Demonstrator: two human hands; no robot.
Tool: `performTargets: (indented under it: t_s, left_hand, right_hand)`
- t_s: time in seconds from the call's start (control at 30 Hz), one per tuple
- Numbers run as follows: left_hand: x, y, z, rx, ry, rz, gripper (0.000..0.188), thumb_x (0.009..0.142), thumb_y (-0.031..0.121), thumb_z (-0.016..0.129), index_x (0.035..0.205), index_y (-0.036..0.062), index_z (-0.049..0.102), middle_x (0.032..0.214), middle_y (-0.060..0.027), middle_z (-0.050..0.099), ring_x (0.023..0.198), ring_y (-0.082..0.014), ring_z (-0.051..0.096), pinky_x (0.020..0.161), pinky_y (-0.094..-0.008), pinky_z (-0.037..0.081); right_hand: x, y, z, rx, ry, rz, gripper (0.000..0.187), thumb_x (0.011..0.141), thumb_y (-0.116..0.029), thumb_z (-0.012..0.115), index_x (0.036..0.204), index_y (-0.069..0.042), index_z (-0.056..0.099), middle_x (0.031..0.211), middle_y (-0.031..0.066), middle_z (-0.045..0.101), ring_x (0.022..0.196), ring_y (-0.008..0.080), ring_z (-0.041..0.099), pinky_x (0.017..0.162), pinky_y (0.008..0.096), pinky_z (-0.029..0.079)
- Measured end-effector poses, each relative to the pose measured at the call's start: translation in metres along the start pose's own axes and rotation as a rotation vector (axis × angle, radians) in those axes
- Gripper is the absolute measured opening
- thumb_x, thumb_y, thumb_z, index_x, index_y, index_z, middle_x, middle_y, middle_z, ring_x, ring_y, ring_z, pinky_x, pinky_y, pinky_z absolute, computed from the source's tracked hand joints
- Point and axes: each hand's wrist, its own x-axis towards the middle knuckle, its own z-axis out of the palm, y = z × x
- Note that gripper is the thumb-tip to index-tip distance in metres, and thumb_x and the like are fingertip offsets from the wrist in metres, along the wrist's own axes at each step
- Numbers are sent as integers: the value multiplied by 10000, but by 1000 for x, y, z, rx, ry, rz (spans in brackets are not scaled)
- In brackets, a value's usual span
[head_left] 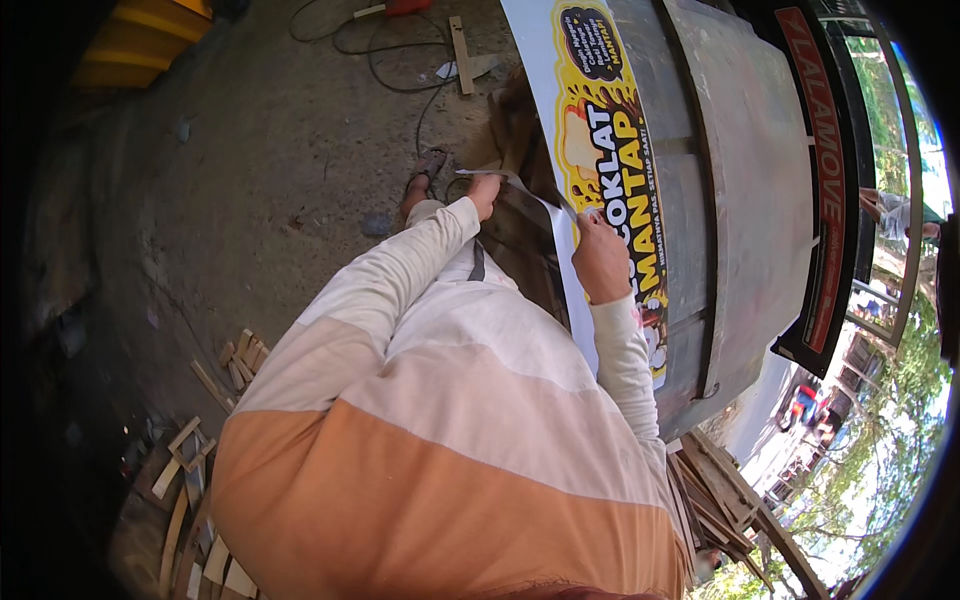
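We are looking down over our own striped long-sleeved shirt [440, 430], cream above and orange below, with both forearms reaching away from us. Our right hand [603, 262] is pressing against the printed sticker sheet [600, 140], fingers curled closed around the sheet's peeling edge, so the sheet is lying directly under and beyond that hand, running away up the grey metal panel [720, 170]. Our left hand [484, 190] is sitting just to the left of the sheet, closed around a thin light strip [487, 173] that is leading toward the sheet's loose white backing [560, 235]; we cannot tell exactly how tightly it is gripping. Beyond the left hand a sandalled foot [425, 172] is resting on the concrete floor [250, 170]. Farther off, a black cable [400, 60] is looping near a wooden offcut [460, 55]. Wood scraps [215, 400] are lying at lower left.
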Motion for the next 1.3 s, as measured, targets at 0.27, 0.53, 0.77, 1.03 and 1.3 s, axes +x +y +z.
performTargets:
  t_s: [0.27,0.53,0.77,1.03,1.3]
  left_hand:
    - [22,-40,-25,-92,52,96,108,937,132,601,954,49,668,801,-80,675,594,-168,622,494,-321,471]
    - [-3,-28,-39,-15,68,119,118,941,102,600,966,7,666,830,-102,688,643,-206,650,547,-318,508]
    - [-4,-27,-65,12,96,93,117,953,184,619,916,95,685,745,-34,699,522,-108,606,444,-277,332]
    - [-3,-34,-78,92,118,77,117,955,200,632,931,98,683,763,-25,713,554,-80,616,443,-246,311]
    - [-2,-29,-97,76,139,62,107,943,141,635,892,57,678,715,-55,702,499,-101,609,418,-257,342]
  right_hand:
    - [-28,11,10,-1,88,-49,298,849,-9,535,1121,-28,655,855,221,674,766,408,682,680,491,548]
    - [-59,25,29,-9,24,-34,86,864,-46,543,893,-29,622,779,224,663,758,407,682,657,494,545]
    - [-83,18,9,34,72,-14,127,862,-25,533,948,-28,626,813,207,657,736,398,675,651,490,542]
    - [-108,50,69,-3,23,0,125,849,-22,541,940,-38,625,757,201,650,711,393,672,631,489,544]
    - [-130,22,-10,41,-7,123,399,847,0,540,1213,-90,671,868,215,666,796,393,671,692,485,542]
